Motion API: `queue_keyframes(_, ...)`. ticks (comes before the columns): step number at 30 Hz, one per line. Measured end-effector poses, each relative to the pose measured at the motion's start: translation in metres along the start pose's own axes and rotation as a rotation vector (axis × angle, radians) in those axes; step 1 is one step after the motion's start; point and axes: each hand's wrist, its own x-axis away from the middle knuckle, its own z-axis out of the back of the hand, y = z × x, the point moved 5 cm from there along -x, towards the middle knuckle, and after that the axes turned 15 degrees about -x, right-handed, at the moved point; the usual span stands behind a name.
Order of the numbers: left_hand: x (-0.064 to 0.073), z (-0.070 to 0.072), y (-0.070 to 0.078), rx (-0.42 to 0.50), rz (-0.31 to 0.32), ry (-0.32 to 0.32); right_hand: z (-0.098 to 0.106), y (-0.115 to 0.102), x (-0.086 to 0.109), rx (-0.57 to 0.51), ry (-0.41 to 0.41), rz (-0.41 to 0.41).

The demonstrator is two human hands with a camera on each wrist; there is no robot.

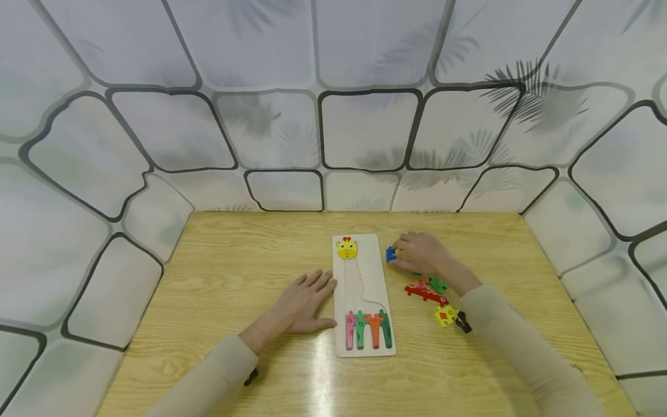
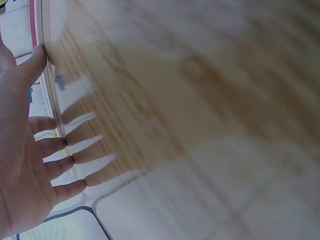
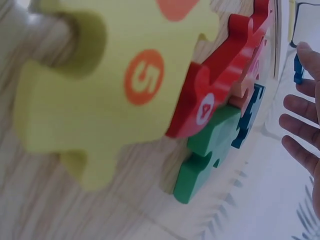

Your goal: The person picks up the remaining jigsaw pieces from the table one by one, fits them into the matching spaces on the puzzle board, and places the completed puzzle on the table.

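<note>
A white giraffe puzzle board lies lengthwise on the table. At its top is a yellow giraffe head, and along the bottom stand pink, green, orange and dark green leg pieces. My left hand rests flat with fingers spread, thumb and fingertips at the board's left edge. To the right of the board, my right hand pinches a small blue puzzle piece between thumb and index finger; the right wrist view shows this blue piece held upright, the other fingers loosely extended.
Loose puzzle pieces lie under and near my right forearm: a long red piece, a green piece, a yellow piece marked 5, a black piece and a dark blue piece. Patterned fabric walls enclose the wooden table.
</note>
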Motion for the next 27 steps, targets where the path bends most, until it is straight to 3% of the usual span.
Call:
queue_keyframes(16, 0.000, 0.001, 0.001, 0.007, 0.004, 0.001, -0.006, -0.019, -0.008, -0.042, -0.053, -0.018)
queue_keyframes(27, 0.000, -0.001, 0.001, 0.014, 0.005, 0.006, -0.009, -0.029, -0.013, -0.042, -0.033, 0.014)
